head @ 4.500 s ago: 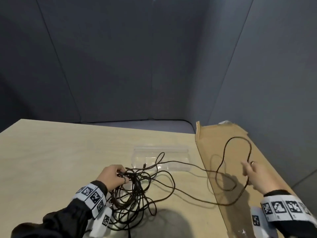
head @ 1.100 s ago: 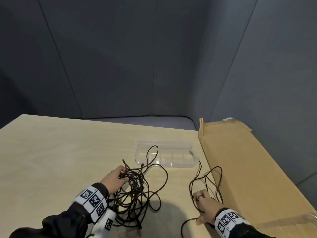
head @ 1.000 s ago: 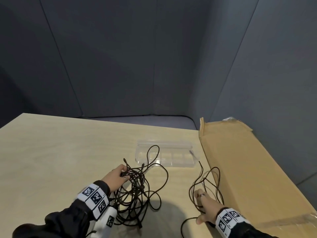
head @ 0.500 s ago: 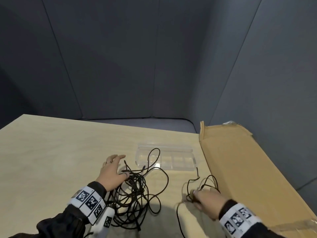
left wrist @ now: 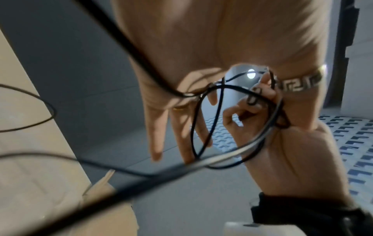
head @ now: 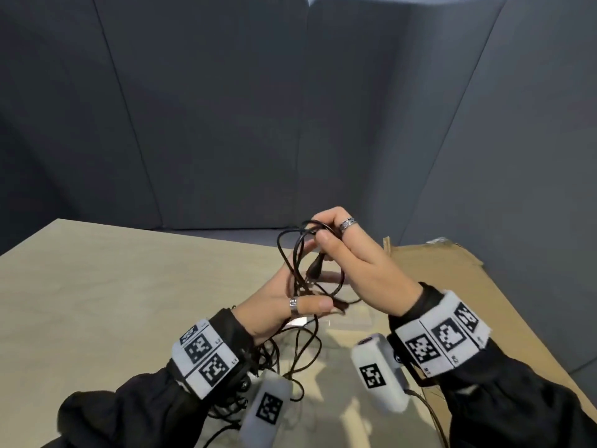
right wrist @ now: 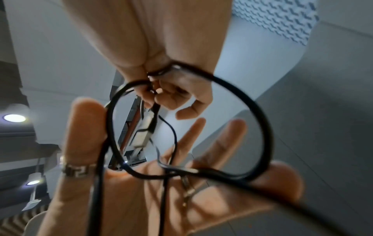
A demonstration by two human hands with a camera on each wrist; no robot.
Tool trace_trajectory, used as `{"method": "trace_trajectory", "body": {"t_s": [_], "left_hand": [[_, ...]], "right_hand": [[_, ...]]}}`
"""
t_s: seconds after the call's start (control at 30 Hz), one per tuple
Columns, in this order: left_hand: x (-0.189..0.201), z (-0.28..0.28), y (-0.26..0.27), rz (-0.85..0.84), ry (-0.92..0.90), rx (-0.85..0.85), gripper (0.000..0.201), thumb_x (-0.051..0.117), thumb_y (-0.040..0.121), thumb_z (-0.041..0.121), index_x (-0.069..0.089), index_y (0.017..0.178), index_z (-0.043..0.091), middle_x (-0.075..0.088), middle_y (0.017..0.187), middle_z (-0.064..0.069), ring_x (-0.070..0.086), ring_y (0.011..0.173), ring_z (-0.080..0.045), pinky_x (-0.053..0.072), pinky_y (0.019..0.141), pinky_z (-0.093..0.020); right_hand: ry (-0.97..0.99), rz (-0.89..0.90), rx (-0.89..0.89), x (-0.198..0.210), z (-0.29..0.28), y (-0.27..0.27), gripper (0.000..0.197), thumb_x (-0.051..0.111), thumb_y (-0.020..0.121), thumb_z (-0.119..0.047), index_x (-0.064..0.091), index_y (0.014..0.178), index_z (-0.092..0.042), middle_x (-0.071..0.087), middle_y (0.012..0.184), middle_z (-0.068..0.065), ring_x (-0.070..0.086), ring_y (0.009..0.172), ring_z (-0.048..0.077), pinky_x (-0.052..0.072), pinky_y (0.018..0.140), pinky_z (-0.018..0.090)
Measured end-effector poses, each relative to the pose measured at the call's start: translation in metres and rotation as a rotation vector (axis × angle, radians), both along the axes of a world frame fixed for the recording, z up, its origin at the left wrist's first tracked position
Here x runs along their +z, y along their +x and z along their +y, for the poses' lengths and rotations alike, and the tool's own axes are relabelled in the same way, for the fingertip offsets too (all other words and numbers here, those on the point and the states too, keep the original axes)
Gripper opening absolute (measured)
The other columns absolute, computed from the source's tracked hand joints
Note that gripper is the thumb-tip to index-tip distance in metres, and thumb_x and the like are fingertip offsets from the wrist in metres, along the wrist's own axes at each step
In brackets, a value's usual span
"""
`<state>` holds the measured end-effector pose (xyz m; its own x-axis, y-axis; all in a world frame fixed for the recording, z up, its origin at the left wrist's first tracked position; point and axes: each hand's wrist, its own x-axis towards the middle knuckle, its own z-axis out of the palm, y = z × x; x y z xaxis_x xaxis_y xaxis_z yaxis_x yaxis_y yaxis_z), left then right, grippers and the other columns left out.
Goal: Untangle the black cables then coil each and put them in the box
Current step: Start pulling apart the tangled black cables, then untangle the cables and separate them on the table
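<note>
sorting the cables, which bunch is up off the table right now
The small coil gripped by the right hand; the tangled pile lies on the table.

Head view above; wrist views close on hands.

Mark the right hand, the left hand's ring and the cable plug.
right hand (head: 365,263), head view, back of the hand.
ring (head: 293,303), head view, band on left thumb.
cable plug (right wrist: 144,133), right wrist view, plug body.
</note>
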<state>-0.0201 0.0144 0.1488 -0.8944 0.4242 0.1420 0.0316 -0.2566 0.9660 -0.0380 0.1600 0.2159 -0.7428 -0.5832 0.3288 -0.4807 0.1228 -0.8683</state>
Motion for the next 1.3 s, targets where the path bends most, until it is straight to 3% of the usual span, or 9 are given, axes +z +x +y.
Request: {"method": "trace_trajectory", "body": {"t_s": [0.23, 0.37, 0.43, 0.53, 0.77, 0.93, 1.1, 1.17, 1.3], "left_hand": [[0.008, -0.046, -0.004, -0.046, -0.181, 0.341, 0.043, 0.068, 0.077, 0.007, 0.053, 0.115, 0.021, 0.059, 0.059, -0.003, 0.058, 0.048, -0.018, 0.048, 0.042, -0.027], [0.018, -0.083, -0.017, 0.079, -0.341, 0.671, 0.027, 0.058, 0.088, 0.003, 0.052, 0.107, 0.022, 0.056, 0.061, -0.009, 0.054, 0.043, -0.014, 0.046, 0.037, -0.025], [0.010, -0.100, -0.032, 0.186, -0.559, 0.813, 0.032, 0.064, 0.086, 0.010, 0.047, 0.109, 0.024, 0.057, 0.066, -0.010, 0.055, 0.048, -0.020, 0.048, 0.042, -0.026], [-0.026, -0.129, -0.053, 0.173, -1.034, 0.899, 0.048, 0.069, 0.081, 0.032, 0.039, 0.117, 0.024, 0.060, 0.075, -0.004, 0.057, 0.062, -0.027, 0.051, 0.057, -0.035], [-0.137, -0.180, -0.059, -0.060, -1.640, 0.754, 0.053, 0.057, 0.087, 0.044, 0.033, 0.128, 0.020, 0.061, 0.109, -0.010, 0.062, 0.093, -0.028, 0.045, 0.069, -0.033], [-0.160, -0.223, -0.050, -0.236, -1.702, 0.737, 0.057, 0.058, 0.086, 0.041, 0.032, 0.130, 0.015, 0.051, 0.123, -0.014, 0.059, 0.103, -0.029, 0.047, 0.079, -0.039], [-0.153, -0.227, -0.048, -0.446, -1.810, 0.663, 0.129, 0.071, 0.057, 0.069, -0.006, 0.147, 0.021, 0.003, 0.156, -0.011, 0.018, 0.139, -0.035, 0.030, 0.105, -0.052], [-0.144, -0.208, -0.052, -0.346, -1.801, 0.645, 0.114, 0.066, 0.065, 0.068, 0.000, 0.148, 0.023, 0.002, 0.157, -0.008, 0.014, 0.142, -0.032, 0.025, 0.109, -0.053], [-0.146, -0.144, -0.044, -0.208, -1.405, 0.378, 0.045, 0.056, 0.087, 0.040, 0.047, 0.127, 0.021, 0.056, 0.125, -0.006, 0.056, 0.107, -0.019, 0.044, 0.093, -0.030]], "right_hand": [[-0.109, -0.307, -0.139, -0.042, 0.002, -0.038, 0.041, 0.039, 0.083, -0.064, 0.050, 0.113, -0.037, 0.051, 0.119, -0.010, 0.055, 0.096, 0.003, 0.045, 0.083, 0.022], [0.364, -0.220, -0.206, -0.119, -0.026, -0.044, 0.046, 0.050, 0.095, -0.031, 0.041, 0.136, -0.013, 0.042, 0.137, 0.016, 0.045, 0.114, 0.015, 0.040, 0.101, 0.027], [0.698, -0.176, 0.018, -0.169, -0.044, -0.038, 0.068, 0.059, 0.088, -0.041, 0.022, 0.144, -0.036, 0.022, 0.152, 0.004, 0.025, 0.137, 0.026, 0.026, 0.114, 0.043], [0.969, -0.157, 0.225, -0.215, -0.059, -0.029, 0.083, 0.064, 0.082, -0.046, 0.006, 0.141, -0.053, -0.003, 0.158, -0.005, 0.016, 0.141, 0.035, 0.022, 0.114, 0.050], [1.069, -0.089, 0.159, -0.237, -0.042, -0.022, 0.041, 0.067, 0.080, -0.044, 0.047, 0.115, -0.034, 0.022, 0.139, 0.002, 0.044, 0.116, 0.033, 0.041, 0.099, 0.041], [1.052, -0.082, 0.138, -0.232, -0.017, -0.026, 0.026, 0.063, 0.083, -0.042, 0.053, 0.102, -0.028, 0.032, 0.121, 0.002, 0.048, 0.096, 0.024, 0.045, 0.090, 0.036], [1.036, -0.195, 0.081, -0.235, 0.003, -0.025, 0.026, 0.066, 0.080, -0.043, 0.056, 0.100, -0.028, 0.033, 0.123, 0.000, 0.051, 0.106, 0.020, 0.044, 0.096, 0.035], [0.967, -0.277, 0.063, -0.237, 0.007, -0.025, 0.019, 0.069, 0.078, -0.045, 0.055, 0.087, -0.036, 0.034, 0.122, -0.002, 0.049, 0.109, 0.016, 0.041, 0.099, 0.034], [0.803, -0.443, 0.009, -0.246, 0.010, -0.021, 0.047, 0.059, 0.050, -0.080, 0.052, 0.079, -0.044, 0.037, 0.120, -0.005, 0.044, 0.114, 0.010, 0.035, 0.103, 0.027]]}}
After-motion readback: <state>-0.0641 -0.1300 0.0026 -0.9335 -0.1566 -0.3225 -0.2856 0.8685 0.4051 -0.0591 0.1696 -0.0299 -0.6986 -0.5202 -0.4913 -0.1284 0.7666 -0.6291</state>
